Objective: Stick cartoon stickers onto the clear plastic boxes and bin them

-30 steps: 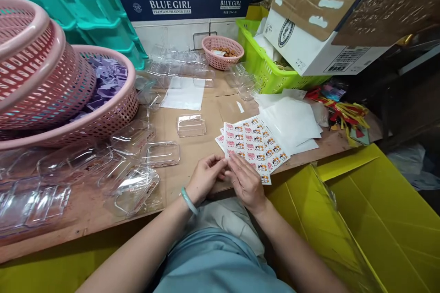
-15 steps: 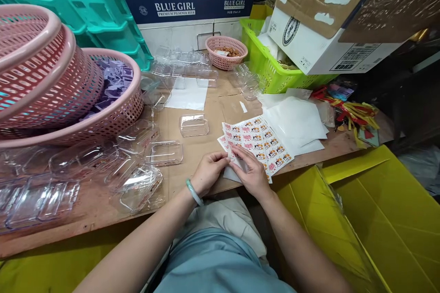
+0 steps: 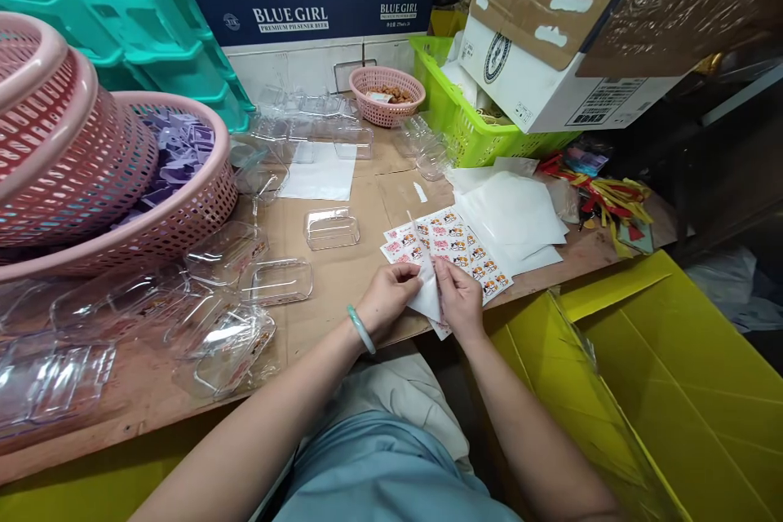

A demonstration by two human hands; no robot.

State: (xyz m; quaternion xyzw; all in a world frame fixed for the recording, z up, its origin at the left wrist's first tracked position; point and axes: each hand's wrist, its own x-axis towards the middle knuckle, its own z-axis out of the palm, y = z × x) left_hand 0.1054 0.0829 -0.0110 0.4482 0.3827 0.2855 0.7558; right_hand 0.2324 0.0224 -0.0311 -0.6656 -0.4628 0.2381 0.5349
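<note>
Both hands work at a sticker sheet (image 3: 426, 287) near the table's front edge, its white back folded up towards me. My left hand (image 3: 391, 294), below a pale green bangle (image 3: 360, 329), pinches the left side of that sheet. Thumb and fingers of my right hand (image 3: 458, 298) close on its right side. Beneath and behind lie more sticker sheets (image 3: 471, 249) printed with orange-and-white cats and pink lettering. To the left, a clear plastic box (image 3: 331, 229) and another clear box (image 3: 280, 281) rest on the cardboard, apart from my hands.
Pink baskets (image 3: 201, 204) with purple pieces stand at the left, among several clear plastic boxes (image 3: 226, 342). White backing sheets (image 3: 514, 208) lie right of the stickers. Behind are a small pink basket (image 3: 387, 110), a green crate (image 3: 477, 134) and cartons (image 3: 532, 90). A yellow box (image 3: 661, 342) stands lower right.
The sheet between my hands is now bent up with more of its white back showing. My right hand has turned more upright and moved slightly lower. The view has shifted a little to the right.
</note>
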